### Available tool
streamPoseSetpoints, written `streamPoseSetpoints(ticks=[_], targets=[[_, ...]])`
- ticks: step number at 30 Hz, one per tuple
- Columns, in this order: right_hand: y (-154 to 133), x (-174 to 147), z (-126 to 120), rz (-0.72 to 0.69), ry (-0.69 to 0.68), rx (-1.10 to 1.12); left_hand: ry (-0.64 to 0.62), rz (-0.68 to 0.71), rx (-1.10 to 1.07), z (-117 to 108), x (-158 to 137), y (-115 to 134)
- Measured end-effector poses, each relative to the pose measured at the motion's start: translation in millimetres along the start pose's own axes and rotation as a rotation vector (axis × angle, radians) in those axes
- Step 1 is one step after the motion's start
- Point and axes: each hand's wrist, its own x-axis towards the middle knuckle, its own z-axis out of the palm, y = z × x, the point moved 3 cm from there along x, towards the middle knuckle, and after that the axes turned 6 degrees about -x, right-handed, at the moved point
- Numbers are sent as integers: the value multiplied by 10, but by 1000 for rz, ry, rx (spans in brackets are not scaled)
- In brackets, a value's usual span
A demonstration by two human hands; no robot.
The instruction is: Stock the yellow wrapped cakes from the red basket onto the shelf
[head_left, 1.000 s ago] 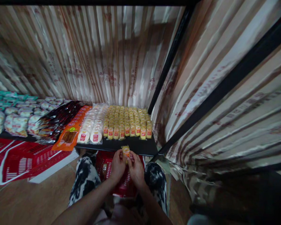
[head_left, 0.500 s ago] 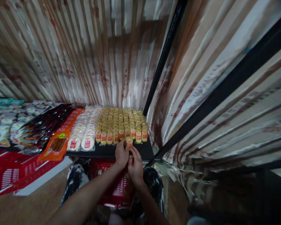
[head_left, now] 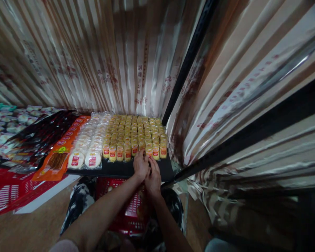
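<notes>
Rows of small yellow wrapped cakes (head_left: 133, 129) with red labels stand on the dark shelf (head_left: 115, 169). At the front row, one wrapped cake (head_left: 148, 150) is between the fingertips of both hands. My left hand (head_left: 141, 167) is closed at its left side, with the fingers partly covering the neighbouring spot. My right hand (head_left: 153, 177) touches its lower front with bent fingers. The two hands meet, so some fingertips are hidden. Other cakes stand close on both sides.
Left of the cakes are round white packets (head_left: 93, 157), an orange packet (head_left: 59, 159), dark packets (head_left: 42, 140) and white packets (head_left: 6, 143). Red baskets (head_left: 115, 210) (head_left: 7, 192) are below. A black post (head_left: 186, 66) and striped curtain (head_left: 120, 52) enclose the shelf.
The wrapped cake has moved from in front of the row back into the gap in it, and both hands went forward with it. The view has shifted slightly.
</notes>
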Motion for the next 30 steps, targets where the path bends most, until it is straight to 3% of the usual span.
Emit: streamPoseSetpoints(ticks=[12, 20, 26, 30], targets=[[87, 16, -5, -75, 24, -34, 97, 185, -82, 0, -126, -118], [51, 29, -4, -32, 28, -113, -103, 184, -38, 42, -147, -192], [26, 2, -45, -69, 50, -90, -108, 219, -37, 40, -194, -202], [-2, -142, -144, -52, 33, 20, -147, 261, -57, -68, -418, -219]])
